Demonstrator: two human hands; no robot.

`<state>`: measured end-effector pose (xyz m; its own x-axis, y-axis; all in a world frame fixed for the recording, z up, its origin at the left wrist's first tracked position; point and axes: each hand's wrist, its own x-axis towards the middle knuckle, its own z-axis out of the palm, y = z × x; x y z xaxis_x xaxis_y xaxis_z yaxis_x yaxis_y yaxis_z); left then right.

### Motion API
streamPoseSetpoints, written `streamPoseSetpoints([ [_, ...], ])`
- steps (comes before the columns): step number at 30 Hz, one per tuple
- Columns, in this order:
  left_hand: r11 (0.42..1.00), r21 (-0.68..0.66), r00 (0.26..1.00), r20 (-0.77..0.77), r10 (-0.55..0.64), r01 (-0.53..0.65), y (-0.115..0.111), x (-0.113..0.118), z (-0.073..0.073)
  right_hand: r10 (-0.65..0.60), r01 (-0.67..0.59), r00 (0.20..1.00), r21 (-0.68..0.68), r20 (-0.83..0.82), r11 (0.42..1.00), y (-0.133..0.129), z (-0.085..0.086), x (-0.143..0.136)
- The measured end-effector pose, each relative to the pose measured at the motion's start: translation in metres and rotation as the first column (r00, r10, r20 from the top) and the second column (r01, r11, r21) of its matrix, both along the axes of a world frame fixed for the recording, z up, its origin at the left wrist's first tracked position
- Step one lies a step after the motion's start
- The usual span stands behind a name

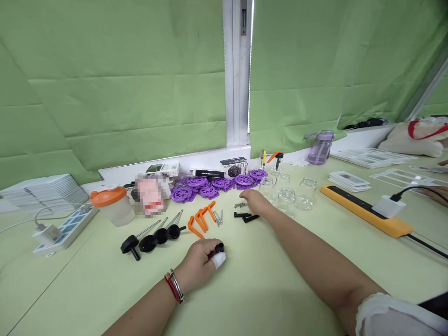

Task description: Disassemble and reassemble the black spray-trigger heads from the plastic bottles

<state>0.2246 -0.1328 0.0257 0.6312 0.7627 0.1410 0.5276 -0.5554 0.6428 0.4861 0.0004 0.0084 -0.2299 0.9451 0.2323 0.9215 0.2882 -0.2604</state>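
My left hand, with white tape round one fingertip, is closed on a small black hollow plastic part just above the table. Farther off, my right hand has its fingers drawn together at some small metal springs; anything pinched is hidden. Two black plastic handles lie just below that hand. Between the hands are several orange cranks and thin metal pins. Left of them rest black round parts with metal shafts.
Purple plastic parts and small boxes line the wall. Clear glass jars stand beyond my right forearm, near an orange power strip. An orange-lidded cup and white power strip are at left.
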Motion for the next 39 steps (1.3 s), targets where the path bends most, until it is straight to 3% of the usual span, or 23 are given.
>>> streamPoseSetpoints([
  [8,1.000,0.011,1.000,0.008,-0.014,0.014,0.002,-0.001,-0.002,-0.006,0.009,0.998,-0.045,0.068,0.999,-0.002,-0.005,-0.001],
  [26,1.000,0.025,1.000,0.003,-0.009,0.009,0.001,0.000,0.000,0.005,0.006,0.984,-0.059,0.179,0.998,-0.019,0.013,-0.004],
  [39,1.000,0.004,1.000,0.014,-0.008,0.008,0.000,-0.001,0.001,0.021,-0.017,0.995,-0.052,0.094,0.999,-0.024,0.012,-0.005],
])
